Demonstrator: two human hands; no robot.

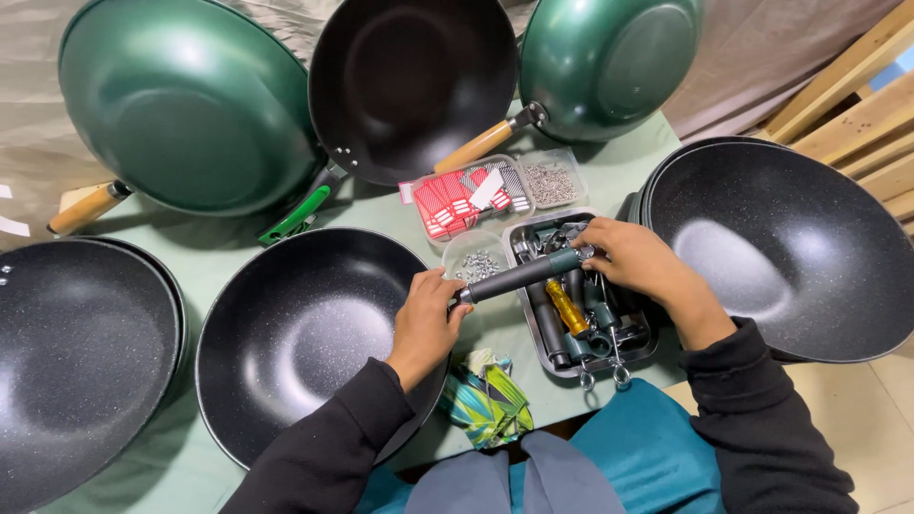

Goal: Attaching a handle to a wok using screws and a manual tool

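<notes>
Both hands are gripping one dark handle (522, 275) mid-frame; left hand (426, 321) closing on its end beside the wok (295, 333); right hand (636, 259) clasping the other over the tray (650, 341).

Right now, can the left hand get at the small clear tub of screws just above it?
Probably yes. The left hand sits just below the tub of screws with nothing between, but its grip is on the dark handle, so it must let go first.

I see a dark grey handle (519, 276), a black speckled pan (305, 328), a green pan (186, 105) and red tags (443, 205).
</notes>
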